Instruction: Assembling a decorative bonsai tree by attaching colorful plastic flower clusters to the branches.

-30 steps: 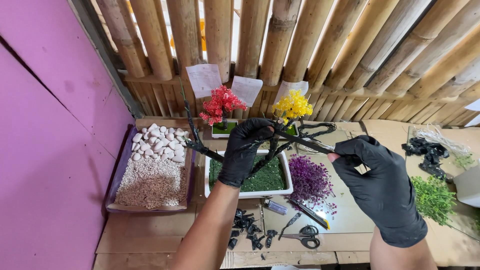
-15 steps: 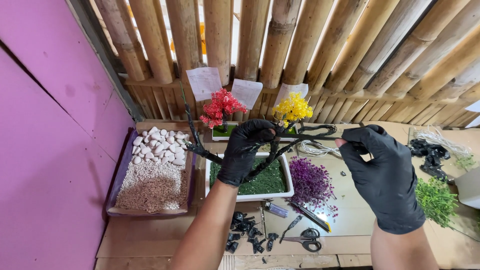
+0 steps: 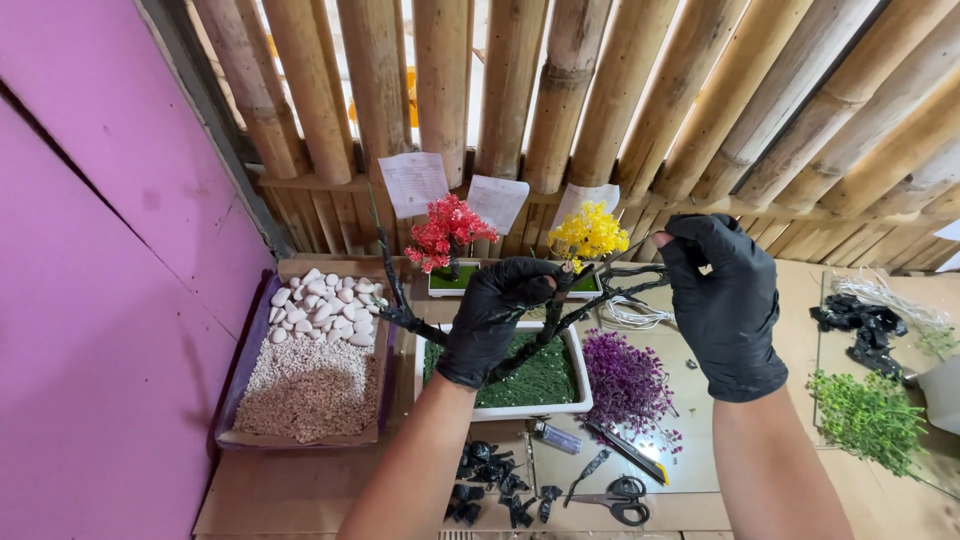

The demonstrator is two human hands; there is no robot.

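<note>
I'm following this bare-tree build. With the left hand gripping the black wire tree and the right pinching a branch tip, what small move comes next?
Probably bend that tip: the left hand grips the black wire tree above the white tray, while the right hand pinches one upper branch.

Your two gloved hands and bare forearms

You wear a black glove on your left hand (image 3: 495, 318) and a matching one on your right hand (image 3: 725, 300). Both are thin, snug and slightly glossy, creasing at the knuckles and across the palm. Each cuff ends at the wrist in a plain edge, the right one a little wrinkled. Above the cuffs your forearms are bare, with no sleeves showing.
</note>
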